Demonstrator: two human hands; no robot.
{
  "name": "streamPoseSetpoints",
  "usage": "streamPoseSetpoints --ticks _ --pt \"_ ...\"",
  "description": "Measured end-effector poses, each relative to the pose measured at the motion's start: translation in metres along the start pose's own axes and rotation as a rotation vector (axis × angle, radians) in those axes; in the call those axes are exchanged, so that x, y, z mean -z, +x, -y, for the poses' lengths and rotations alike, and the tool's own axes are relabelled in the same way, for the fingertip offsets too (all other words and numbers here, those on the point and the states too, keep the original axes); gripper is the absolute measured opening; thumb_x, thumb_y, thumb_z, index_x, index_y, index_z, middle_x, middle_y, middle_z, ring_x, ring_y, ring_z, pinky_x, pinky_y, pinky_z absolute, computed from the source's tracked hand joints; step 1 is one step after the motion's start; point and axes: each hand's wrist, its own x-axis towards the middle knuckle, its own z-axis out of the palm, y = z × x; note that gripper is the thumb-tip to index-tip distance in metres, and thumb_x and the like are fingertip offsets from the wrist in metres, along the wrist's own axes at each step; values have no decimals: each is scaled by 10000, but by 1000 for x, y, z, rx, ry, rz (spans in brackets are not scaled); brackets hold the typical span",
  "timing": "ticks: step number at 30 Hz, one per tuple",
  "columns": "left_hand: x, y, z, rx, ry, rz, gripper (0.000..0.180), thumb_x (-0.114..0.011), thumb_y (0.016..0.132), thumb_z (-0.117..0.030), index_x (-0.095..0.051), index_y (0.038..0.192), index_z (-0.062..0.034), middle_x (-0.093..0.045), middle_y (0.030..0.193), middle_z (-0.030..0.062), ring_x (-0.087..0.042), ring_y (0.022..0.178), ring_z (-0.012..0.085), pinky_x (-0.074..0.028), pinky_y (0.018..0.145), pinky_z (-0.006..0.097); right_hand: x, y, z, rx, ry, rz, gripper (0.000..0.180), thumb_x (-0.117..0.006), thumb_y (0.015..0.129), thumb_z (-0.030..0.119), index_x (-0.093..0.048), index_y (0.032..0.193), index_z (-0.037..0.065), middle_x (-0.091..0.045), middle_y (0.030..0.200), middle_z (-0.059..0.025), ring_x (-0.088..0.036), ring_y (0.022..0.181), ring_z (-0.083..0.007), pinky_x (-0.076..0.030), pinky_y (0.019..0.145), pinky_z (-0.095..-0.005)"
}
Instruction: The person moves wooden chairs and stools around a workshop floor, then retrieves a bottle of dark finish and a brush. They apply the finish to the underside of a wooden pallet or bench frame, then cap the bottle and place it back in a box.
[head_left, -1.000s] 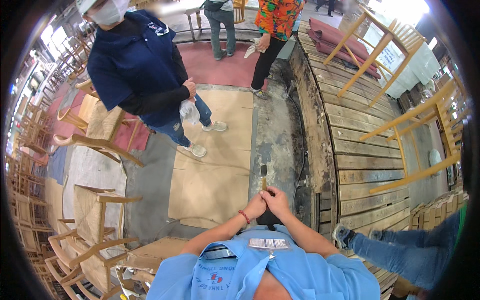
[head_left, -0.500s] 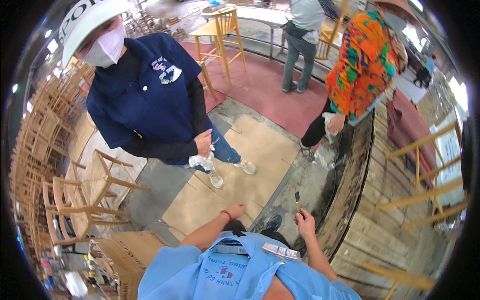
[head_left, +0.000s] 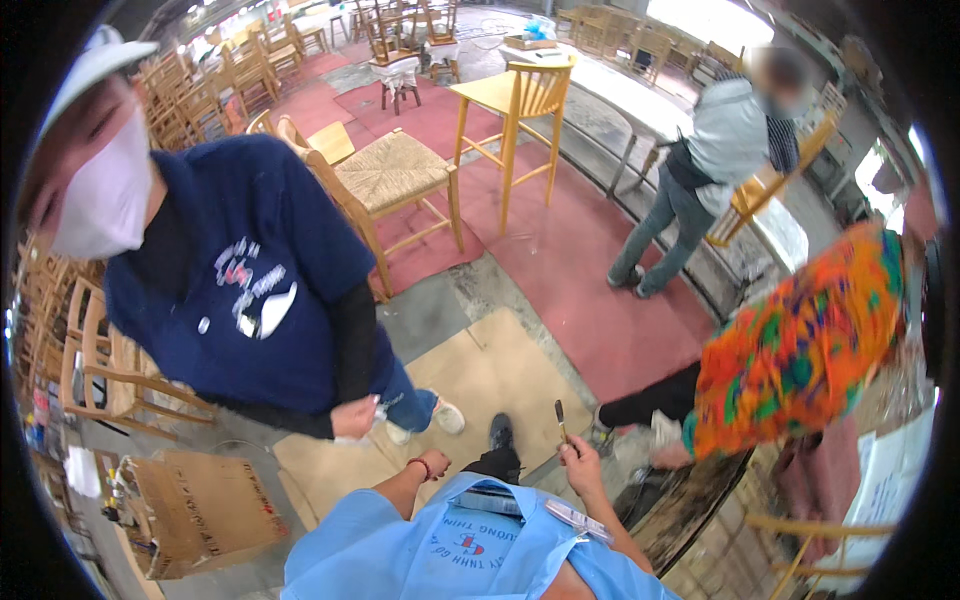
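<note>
My right hand (head_left: 581, 466) grips a small brush (head_left: 561, 422) by its handle, its dark tip pointing up and away. My left hand (head_left: 434, 462), with a red band at the wrist, is held in front of my light blue shirt, its fingers curled in and nothing visible in them. Below it a brown cardboard sheet (head_left: 500, 345) covers the floor, and my dark shoe (head_left: 502, 436) is on it. Close ahead on the left stands a co-worker in a navy shirt (head_left: 240, 250), one hand near the waist by something white.
A woven-seat chair (head_left: 395, 170) and a tall yellow chair (head_left: 513, 130) stand ahead on red matting (head_left: 610, 330). A person in orange patterned clothing (head_left: 800, 345) bends at the right. Another person (head_left: 690, 180) works farther back by a chair. A cardboard box (head_left: 205, 515) lies left.
My view has swung, showing more chairs ahead. The navy-shirted co-worker appears closer and farther left. One of my feet is now forward on the cardboard; my left hand is drawn closer in.
</note>
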Motion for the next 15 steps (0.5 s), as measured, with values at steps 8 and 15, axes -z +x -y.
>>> streamPoseSetpoints --ticks 8,15 --pt "105 45 -146 -478 398 -355 238 -521 843 -206 -656 851 -11 -649 770 144 -645 733 278 -525 674 404 27 216 88 -50 108 121 321 -549 918 110 -563 1200 -44 -634 869 -47 -570 709 -109 -486 656 -254" --pt "154 86 -204 21 -640 -237 226 -645 768 -234 -653 887 -42 -660 934 121 -634 864 288 -520 745 388 -9 387 143 87 61 385 273 -541 943 124 -572 1176 -14 -603 879 -34 -555 714 -87 -495 641 -239"
